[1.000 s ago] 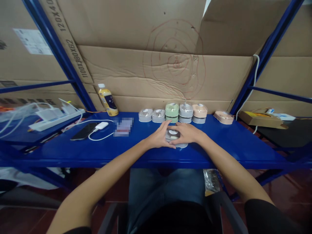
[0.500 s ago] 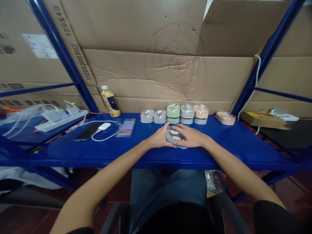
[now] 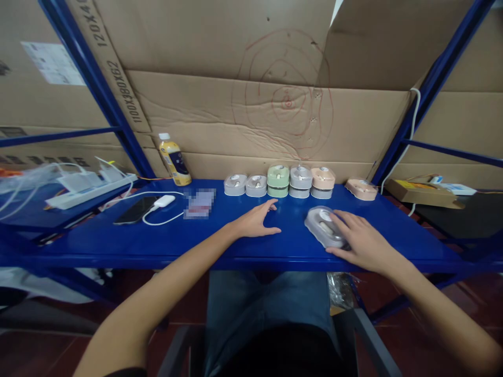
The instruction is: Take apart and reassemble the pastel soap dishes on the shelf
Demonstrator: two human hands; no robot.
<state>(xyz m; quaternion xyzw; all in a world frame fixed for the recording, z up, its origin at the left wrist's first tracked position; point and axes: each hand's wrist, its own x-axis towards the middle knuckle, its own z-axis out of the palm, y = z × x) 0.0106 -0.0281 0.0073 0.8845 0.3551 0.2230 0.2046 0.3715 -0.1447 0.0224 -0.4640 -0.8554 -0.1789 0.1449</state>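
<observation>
In the head view, a grey rounded container with a clear cover (image 3: 323, 226) is tilted above the blue table (image 3: 236, 251). My right hand (image 3: 361, 241) grips it from its right side, thumb at the near edge and fingers over the far edge. Left of it, my left hand (image 3: 257, 220) rests near the table's middle, thumb and fingers apart with nothing between them. Behind the hands stands a row of similar containers: two single grey ones (image 3: 235, 185), a green stack (image 3: 278, 180), a grey stack (image 3: 301, 180) and a peach-topped stack (image 3: 322, 182).
A single peach container (image 3: 361, 189) sits at the back right. On the left lie a phone (image 3: 135, 210), a white charger with cable (image 3: 164, 201) and a blurred-out item (image 3: 199, 203). A yellow bottle (image 3: 175, 159) stands by the cardboard wall (image 3: 196, 104). An open cardboard box (image 3: 424, 192) is far right.
My right hand has moved the grey container to the right, out of my left hand. My left hand stays where it was, now with nothing in it.
</observation>
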